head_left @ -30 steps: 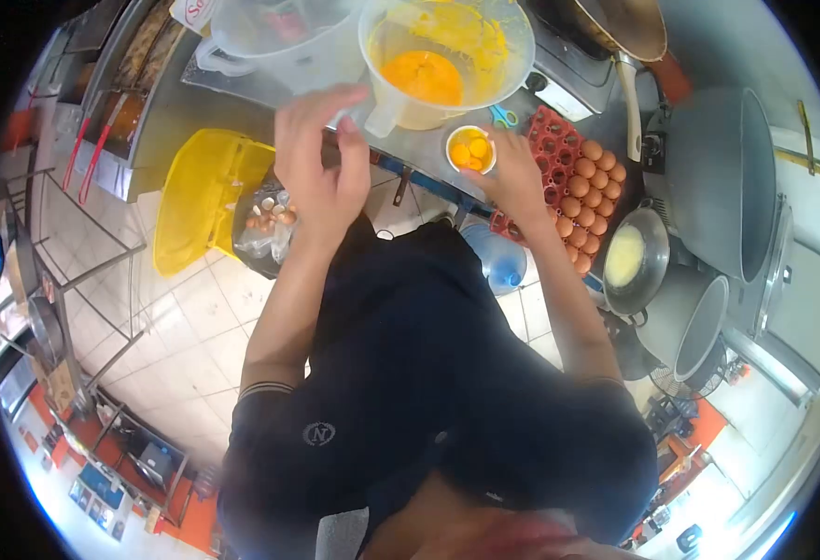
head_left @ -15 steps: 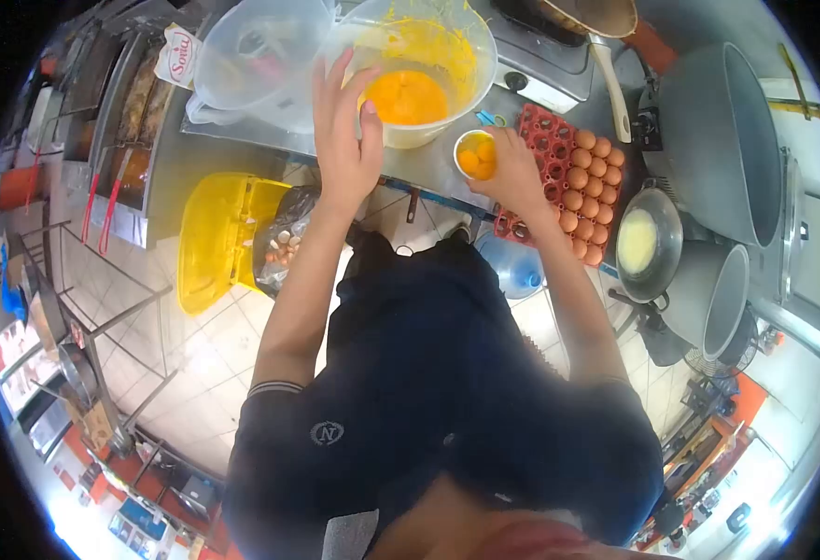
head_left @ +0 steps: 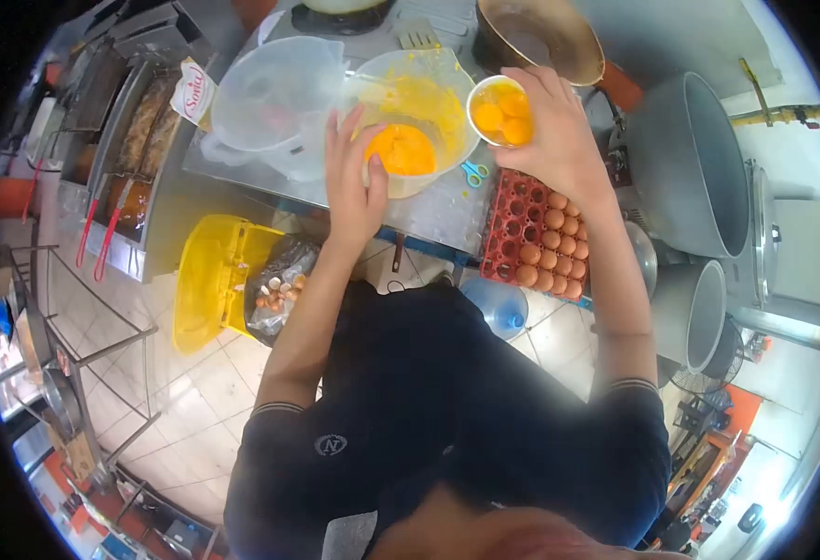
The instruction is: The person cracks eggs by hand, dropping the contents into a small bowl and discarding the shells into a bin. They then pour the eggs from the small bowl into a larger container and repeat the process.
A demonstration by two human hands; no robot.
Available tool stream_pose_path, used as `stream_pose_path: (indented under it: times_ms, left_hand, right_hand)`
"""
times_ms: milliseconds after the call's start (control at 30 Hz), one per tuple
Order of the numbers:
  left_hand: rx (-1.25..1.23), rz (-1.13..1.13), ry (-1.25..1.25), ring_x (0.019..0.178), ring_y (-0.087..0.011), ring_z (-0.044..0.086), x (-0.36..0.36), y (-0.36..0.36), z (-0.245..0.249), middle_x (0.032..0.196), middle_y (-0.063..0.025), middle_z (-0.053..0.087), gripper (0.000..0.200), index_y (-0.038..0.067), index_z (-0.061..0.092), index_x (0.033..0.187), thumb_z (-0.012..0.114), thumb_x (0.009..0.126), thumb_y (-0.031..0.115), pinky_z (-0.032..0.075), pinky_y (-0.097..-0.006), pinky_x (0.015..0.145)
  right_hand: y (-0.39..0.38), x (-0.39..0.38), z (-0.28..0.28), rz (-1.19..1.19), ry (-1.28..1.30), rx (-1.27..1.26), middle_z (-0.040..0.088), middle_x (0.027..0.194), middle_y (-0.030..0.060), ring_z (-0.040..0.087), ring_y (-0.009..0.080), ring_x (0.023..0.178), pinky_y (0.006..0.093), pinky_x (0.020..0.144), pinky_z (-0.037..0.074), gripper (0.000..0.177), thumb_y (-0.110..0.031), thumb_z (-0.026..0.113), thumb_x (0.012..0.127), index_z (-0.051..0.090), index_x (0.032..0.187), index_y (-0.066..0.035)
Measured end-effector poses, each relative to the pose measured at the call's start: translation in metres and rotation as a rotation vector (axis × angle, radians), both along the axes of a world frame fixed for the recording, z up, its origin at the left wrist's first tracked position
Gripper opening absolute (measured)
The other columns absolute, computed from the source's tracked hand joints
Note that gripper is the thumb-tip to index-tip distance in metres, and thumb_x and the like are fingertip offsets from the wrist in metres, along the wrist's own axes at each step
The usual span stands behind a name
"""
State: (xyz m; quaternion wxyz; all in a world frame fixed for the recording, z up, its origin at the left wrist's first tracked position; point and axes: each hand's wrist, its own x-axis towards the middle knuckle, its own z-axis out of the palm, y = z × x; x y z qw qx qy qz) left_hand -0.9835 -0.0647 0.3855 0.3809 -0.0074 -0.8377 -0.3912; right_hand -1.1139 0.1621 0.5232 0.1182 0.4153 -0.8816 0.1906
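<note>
My right hand (head_left: 552, 131) holds a small white bowl (head_left: 500, 110) with raw egg yolks, lifted beside the rim of a large clear jug (head_left: 410, 112) that holds beaten yellow egg. My left hand (head_left: 354, 182) rests on the near wall of that jug, fingers spread around it. A red egg tray (head_left: 536, 233) with several brown eggs lies on the steel counter (head_left: 438, 210) just below my right hand. Small blue scissors (head_left: 471, 174) lie between jug and tray.
An empty clear jug (head_left: 274, 93) stands left of the egg jug. A yellow bin (head_left: 209, 275) with a bag of eggshells (head_left: 279, 285) sits on the floor. Large metal pots (head_left: 690, 168) stand at right, a wok (head_left: 540, 37) behind, a blue water bottle (head_left: 501, 308) below the counter.
My right hand has lifted the small bowl of yolks up and toward the egg jug's rim. My left hand has settled lower on the jug's wall.
</note>
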Motion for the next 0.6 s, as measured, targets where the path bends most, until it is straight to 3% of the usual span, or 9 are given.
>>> stream_pose_path:
  times_ms: [133,167,367,400,467,500,567,600]
  left_hand:
    - [0.012,-0.003,-0.003,0.150,-0.0499,0.030,0.001,0.000,0.002,0.154,-0.0223,0.048,0.032,0.004,0.059,0.131,0.046,0.105,0.015,0.022,-0.0564,0.123]
    - [0.030,-0.003,-0.005,0.151,-0.0498,0.029,0.001,0.001,0.002,0.154,-0.0222,0.047,0.032,0.004,0.059,0.132,0.047,0.105,0.016,0.022,-0.0562,0.123]
    - [0.059,-0.007,0.002,0.149,-0.0535,0.029,0.001,0.001,-0.001,0.153,-0.0241,0.047,0.033,0.003,0.057,0.132,0.049,0.102,0.012,0.025,-0.0580,0.121]
    - [0.072,-0.007,0.005,0.150,-0.0533,0.028,0.001,0.002,-0.001,0.153,-0.0238,0.047,0.033,0.003,0.057,0.133,0.049,0.101,0.011,0.025,-0.0580,0.122]
    - [0.060,-0.015,-0.007,0.151,-0.0510,0.027,0.001,0.002,0.000,0.155,-0.0227,0.046,0.034,0.003,0.056,0.134,0.048,0.102,0.011,0.023,-0.0571,0.123]
    - [0.057,-0.011,-0.018,0.153,-0.0488,0.027,0.002,0.001,0.001,0.156,-0.0216,0.046,0.034,0.003,0.055,0.135,0.048,0.102,0.011,0.021,-0.0562,0.124]
    - [0.058,-0.022,-0.022,0.153,-0.0485,0.027,0.003,0.001,0.001,0.156,-0.0216,0.046,0.034,0.003,0.055,0.135,0.048,0.102,0.011,0.021,-0.0562,0.124]
    - [0.071,-0.018,-0.022,0.153,-0.0483,0.027,0.002,0.001,0.001,0.156,-0.0216,0.046,0.034,0.003,0.055,0.135,0.048,0.102,0.011,0.021,-0.0562,0.124]
  right_hand:
    - [-0.044,-0.001,-0.006,0.016,0.337,0.230,0.058,0.119,0.0086,0.055,0.0280,0.112,0.0389,0.094,0.045,0.073,-0.018,0.083,0.059,0.061,0.128,-0.004]
    - [-0.054,-0.003,-0.013,0.016,0.495,0.290,0.059,0.114,0.0050,0.055,0.0234,0.108,0.0352,0.088,0.043,0.063,-0.017,0.080,0.064,0.063,0.124,-0.005]
    - [-0.086,-0.004,-0.031,0.013,0.703,0.363,0.061,0.111,0.0027,0.056,0.0197,0.110,0.0330,0.090,0.041,0.048,-0.015,0.073,0.073,0.065,0.120,-0.007]
    - [-0.085,-0.007,-0.030,-0.001,0.701,0.359,0.061,0.111,0.0027,0.056,0.0197,0.110,0.0330,0.090,0.041,0.048,-0.015,0.073,0.073,0.065,0.120,-0.007]
    - [-0.082,-0.011,-0.029,-0.022,0.541,0.382,0.059,0.119,0.0079,0.056,0.0247,0.113,0.0354,0.092,0.044,0.072,-0.029,0.085,0.065,0.059,0.128,-0.004]
    - [-0.079,-0.012,-0.025,-0.037,0.535,0.377,0.059,0.119,0.0079,0.056,0.0247,0.113,0.0354,0.092,0.044,0.072,-0.029,0.085,0.065,0.059,0.128,-0.004]
    - [-0.065,-0.015,-0.016,-0.046,0.186,0.172,0.059,0.121,0.0120,0.058,0.0288,0.115,0.0400,0.096,0.047,0.078,-0.032,0.088,0.068,0.056,0.133,-0.003]
    - [-0.055,-0.016,-0.013,-0.058,0.183,0.166,0.059,0.121,0.0120,0.058,0.0288,0.115,0.0400,0.096,0.047,0.078,-0.032,0.088,0.068,0.056,0.133,-0.003]
